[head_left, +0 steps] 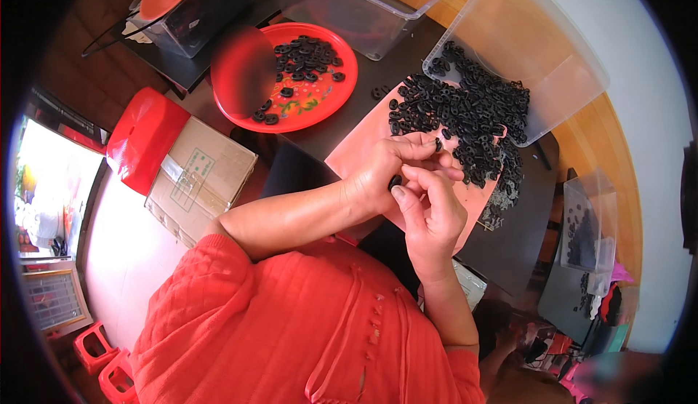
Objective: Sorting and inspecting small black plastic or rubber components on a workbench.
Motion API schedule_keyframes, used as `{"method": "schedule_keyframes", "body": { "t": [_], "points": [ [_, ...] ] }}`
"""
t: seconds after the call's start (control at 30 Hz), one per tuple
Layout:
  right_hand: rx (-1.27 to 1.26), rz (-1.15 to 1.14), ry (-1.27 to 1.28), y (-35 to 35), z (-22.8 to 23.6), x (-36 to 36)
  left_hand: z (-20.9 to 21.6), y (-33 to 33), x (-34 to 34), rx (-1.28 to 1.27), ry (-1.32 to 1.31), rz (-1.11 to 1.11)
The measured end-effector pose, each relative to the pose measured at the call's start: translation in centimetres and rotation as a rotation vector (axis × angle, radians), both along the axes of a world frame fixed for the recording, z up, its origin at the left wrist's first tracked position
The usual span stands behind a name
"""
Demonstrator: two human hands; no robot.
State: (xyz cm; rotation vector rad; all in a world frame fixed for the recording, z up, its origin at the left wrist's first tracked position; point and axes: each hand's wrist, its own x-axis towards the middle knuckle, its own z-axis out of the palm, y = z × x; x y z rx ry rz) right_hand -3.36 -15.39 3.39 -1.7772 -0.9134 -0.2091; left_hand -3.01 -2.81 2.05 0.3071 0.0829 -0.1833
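My left hand (385, 168) is closed in a pinch, with a small black plastic part (438, 144) at its fingertips. Close against it, my right hand (435, 211) has thumb and forefinger together at another small black piece (395, 181), partly hidden between the hands. Just beyond lies a large heap of black plastic parts (465, 117), spread over a pink sheet (356, 155) on the dark table. Some smaller grey pieces (502, 204) lie at the heap's near right edge.
A red round tray (331, 109) with several black parts stands at the far left of the table. A clear bin (560, 62) lies tipped behind the heap, and another clear bin (363, 22) stands at the back. A cardboard box (207, 168) and red stool (142, 138) are at my left.
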Motion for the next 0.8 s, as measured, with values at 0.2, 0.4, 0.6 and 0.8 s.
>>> {"method": "schedule_keyframes", "body": {
  "t": [0.2, 0.4, 0.6, 0.8],
  "points": [
    [-0.081, 0.022, -0.128, -0.5, 0.7, 0.2, -0.5, 0.1, 0.3, -0.172, -0.025, -0.095],
    [-0.117, -0.012, -0.184, -0.4, 0.7, -0.2, -2.0, -0.2, 0.9, -0.289, -0.058, -0.152],
    [-0.137, -0.027, -0.214, -0.2, 0.6, -0.4, -2.2, -0.2, 0.9, -0.295, -0.069, -0.141],
    [-0.133, -0.035, -0.223, 0.0, 0.5, -0.4, -0.7, 0.3, 0.2, -0.187, -0.010, -0.115]
  ]
}}
